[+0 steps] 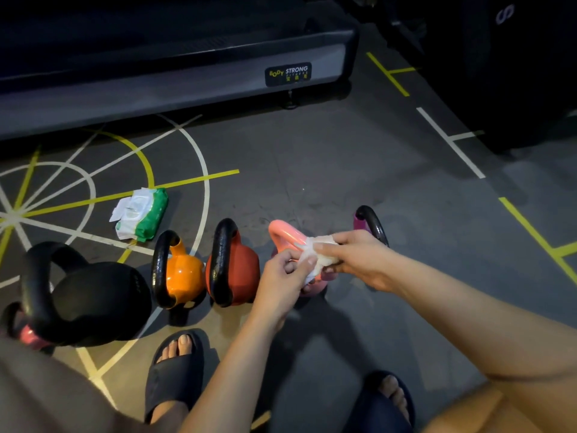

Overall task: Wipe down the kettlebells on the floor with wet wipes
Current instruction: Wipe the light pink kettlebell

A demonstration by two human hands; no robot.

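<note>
— Where's the wet wipe (321, 255)?
— Pinched between left hand (285, 271) and right hand (359, 260), over the pink kettlebell (282, 232) on the floor.
— Tip?
— Probably fold a clean face outward, then wrap the handle.

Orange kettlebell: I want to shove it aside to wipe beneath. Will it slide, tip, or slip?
The orange kettlebell, compact and solid-looking, is likely heavy, so a light shove may not move it. Its glossy shell with bright highlights looks slick, probably more so when wet. The black handle looks the safer grip.
</note>
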